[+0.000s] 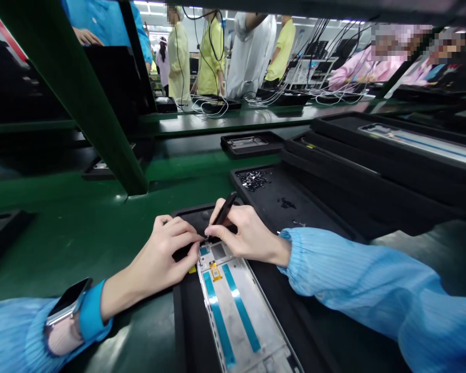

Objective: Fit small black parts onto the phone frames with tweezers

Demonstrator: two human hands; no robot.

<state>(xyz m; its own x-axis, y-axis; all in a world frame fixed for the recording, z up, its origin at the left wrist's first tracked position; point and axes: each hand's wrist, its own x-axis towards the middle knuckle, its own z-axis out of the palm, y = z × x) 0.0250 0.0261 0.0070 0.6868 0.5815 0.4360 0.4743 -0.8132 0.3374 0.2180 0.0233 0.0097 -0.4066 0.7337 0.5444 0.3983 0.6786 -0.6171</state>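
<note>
A silver device frame (243, 311) with two blue strips and an orange flex piece (215, 271) lies in a black tray (186, 331). My right hand (246, 230) grips a black pen-like tool (224, 211) over the frame's far end, its tip low near the top edge. From the left, my left hand (169, 248) reaches to the same corner, its thumb and index finger pinched together at the frame. Whatever lies between those fingertips is too small to make out.
A black tray of small dark parts (254, 178) sits beyond my right hand. Stacked black trays (341, 155) stand at the right, one holding another frame. A green post (89, 103) slants down at the left. A small tray (252, 142) is farther back; people stand beyond.
</note>
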